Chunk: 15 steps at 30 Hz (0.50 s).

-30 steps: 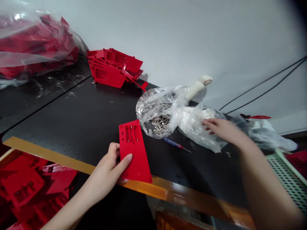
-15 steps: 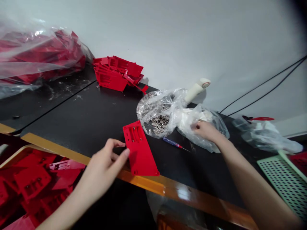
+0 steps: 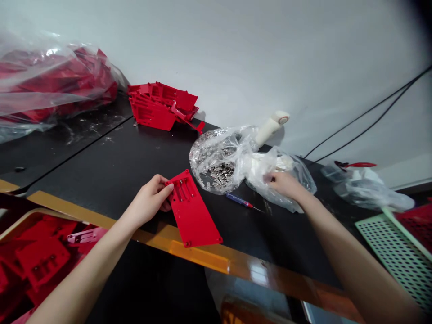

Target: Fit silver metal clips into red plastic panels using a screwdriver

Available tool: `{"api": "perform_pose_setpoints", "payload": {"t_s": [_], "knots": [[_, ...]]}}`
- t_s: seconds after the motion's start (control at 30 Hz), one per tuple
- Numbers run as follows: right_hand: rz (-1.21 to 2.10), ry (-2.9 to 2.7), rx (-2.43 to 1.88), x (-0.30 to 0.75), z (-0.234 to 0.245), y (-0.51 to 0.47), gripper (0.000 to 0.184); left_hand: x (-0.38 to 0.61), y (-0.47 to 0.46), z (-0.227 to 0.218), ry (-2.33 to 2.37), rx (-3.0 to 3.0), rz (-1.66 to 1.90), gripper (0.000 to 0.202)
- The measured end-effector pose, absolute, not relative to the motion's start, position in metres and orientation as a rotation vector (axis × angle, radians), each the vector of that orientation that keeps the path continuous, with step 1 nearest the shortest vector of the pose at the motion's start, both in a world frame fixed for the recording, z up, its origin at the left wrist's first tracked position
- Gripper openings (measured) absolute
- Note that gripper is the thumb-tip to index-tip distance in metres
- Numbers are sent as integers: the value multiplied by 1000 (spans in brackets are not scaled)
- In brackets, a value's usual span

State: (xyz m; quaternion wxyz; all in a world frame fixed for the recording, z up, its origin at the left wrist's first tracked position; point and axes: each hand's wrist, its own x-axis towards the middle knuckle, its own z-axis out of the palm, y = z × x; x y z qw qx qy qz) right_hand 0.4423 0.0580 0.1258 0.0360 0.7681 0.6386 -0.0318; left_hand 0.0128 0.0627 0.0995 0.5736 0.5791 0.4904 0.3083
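My left hand (image 3: 149,200) grips the upper left corner of a flat red plastic panel (image 3: 193,214), with small metal pins showing in its recessed end. The panel's lower end juts over the amber table edge strip (image 3: 199,256). My right hand (image 3: 284,185) presses into a clear plastic bag (image 3: 273,180) holding white material, and its fingertips are hidden by the film. To its left lies a clear bag of small metal parts (image 3: 219,173). A blue-handled screwdriver (image 3: 239,200) lies on the table just below both bags.
A stack of red panels (image 3: 151,108) stands by the wall on the black table (image 3: 101,155). A bulging bag of red parts (image 3: 57,85) lies far left. Below the edge, a tray of red panels (image 3: 40,256) sits left, and a green perforated tray (image 3: 398,254) sits right. Black cables (image 3: 367,112) run along the wall.
My left hand has moved up the panel and now grips its upper left corner. The panel has tilted slightly. My right hand has shifted a little left on the bag.
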Motion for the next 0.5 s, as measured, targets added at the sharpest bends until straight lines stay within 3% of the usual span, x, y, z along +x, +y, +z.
{"api": "perform_pose_setpoints", "payload": {"t_s": [0.27,0.5], "knots": [[-154,1840,2558,434,143,36,24,4,29,100,1165,1217,748,38],[-247,1855,2799,433,148,29,16,-8,16,102,1330,1591,611,35]]}}
